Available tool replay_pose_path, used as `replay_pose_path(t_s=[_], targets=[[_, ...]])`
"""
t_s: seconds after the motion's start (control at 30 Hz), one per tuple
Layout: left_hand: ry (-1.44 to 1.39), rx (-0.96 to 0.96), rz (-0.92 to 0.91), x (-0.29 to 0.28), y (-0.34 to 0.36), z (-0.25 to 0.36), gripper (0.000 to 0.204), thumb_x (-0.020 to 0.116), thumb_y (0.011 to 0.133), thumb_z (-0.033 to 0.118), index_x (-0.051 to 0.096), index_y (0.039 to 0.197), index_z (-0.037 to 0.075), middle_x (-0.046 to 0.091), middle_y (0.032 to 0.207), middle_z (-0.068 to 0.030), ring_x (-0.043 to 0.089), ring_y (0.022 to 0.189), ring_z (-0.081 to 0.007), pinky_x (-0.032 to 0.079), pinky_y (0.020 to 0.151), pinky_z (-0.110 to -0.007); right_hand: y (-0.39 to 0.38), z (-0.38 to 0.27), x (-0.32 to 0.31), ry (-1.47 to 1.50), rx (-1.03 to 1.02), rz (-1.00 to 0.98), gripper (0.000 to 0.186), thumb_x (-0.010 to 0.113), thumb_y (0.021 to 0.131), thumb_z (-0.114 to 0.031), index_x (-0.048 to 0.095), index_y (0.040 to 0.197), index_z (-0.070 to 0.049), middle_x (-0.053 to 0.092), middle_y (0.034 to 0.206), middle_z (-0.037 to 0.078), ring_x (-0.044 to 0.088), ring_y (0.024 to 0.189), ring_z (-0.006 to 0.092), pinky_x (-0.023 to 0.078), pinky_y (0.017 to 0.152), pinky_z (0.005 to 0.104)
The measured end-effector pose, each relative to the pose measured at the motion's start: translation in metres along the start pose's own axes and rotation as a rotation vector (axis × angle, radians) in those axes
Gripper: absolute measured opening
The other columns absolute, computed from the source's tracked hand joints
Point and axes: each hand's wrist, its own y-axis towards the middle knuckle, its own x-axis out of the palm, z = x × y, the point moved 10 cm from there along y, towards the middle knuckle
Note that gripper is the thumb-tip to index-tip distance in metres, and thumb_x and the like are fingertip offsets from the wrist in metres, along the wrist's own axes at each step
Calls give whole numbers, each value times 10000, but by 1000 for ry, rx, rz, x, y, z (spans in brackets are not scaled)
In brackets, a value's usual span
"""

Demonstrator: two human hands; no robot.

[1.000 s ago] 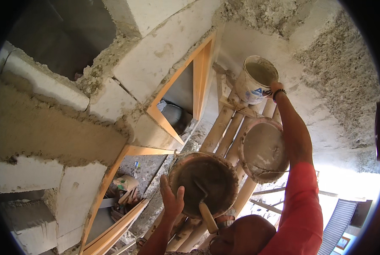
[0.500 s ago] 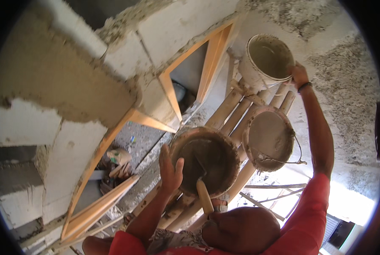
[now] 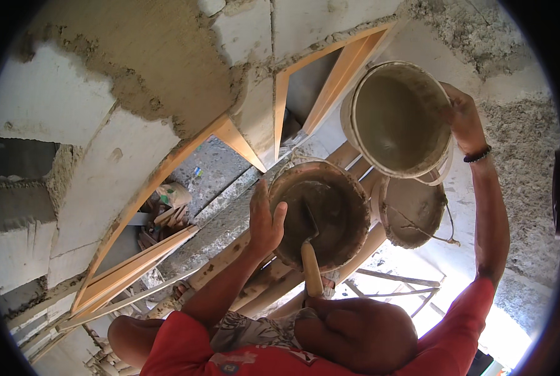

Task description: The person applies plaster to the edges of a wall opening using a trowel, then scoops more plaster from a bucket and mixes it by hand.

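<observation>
My right hand (image 3: 466, 120) grips the far right rim of a pale bucket (image 3: 349, 125) with a grey-brown, watery-looking content. This bucket is tilted toward me and partly hides a smaller bucket (image 3: 387, 219) behind it. Just left of it sits a round mortar-caked tub (image 3: 360, 210) holding wet grey mortar. A trowel (image 3: 312, 269) stands in the mortar, its wooden handle leaning toward my knee. Held up at the tub's left rim is my left hand (image 3: 266, 220), empty, thumb apart from the fingers; whether it touches the rim I cannot tell.
Under the buckets runs a platform of round wooden poles (image 3: 344, 154). At the left stands a block wall (image 3: 126, 150) partly coated with mortar, with wooden frames (image 3: 136, 266) set in it. A rough plastered wall (image 3: 524, 188) rises on the right. Crossed sticks (image 3: 399, 282) show below.
My right hand has lifted and tilted the pale bucket, bringing it nearer to me and the tub, over part of the smaller bucket. My left hand stays beside the tub. The whole view has shifted.
</observation>
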Motion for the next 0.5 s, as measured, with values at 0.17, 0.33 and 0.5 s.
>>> replay_pose_path(t_s=[0.17,0.33,0.5], targets=[[-13,-30,12,-6,-2,1,696,510,1025,345,270,1494,-109,334,1514,-331,333,1407,-463,235,1181,-501,-9,-44,38,-185,-156,-18,312,610,953,-61,639,1247,42,725,1133,99,668,1016,136,533,890,285],[-43,-54,9,-5,-1,-3,692,502,1027,362,283,1492,-102,352,1503,-328,338,1405,-456,243,1179,-492,-20,-74,60,-369,-171,-1,351,601,902,27,642,1251,18,734,1133,131,678,1028,148,527,910,293],[-51,-51,11,-6,-1,-1,690,496,1028,371,295,1482,-109,365,1492,-329,348,1394,-457,252,1174,-496,-28,-73,62,-349,-163,-2,370,582,880,51,650,1241,8,729,1140,154,680,1071,165,521,933,308]])
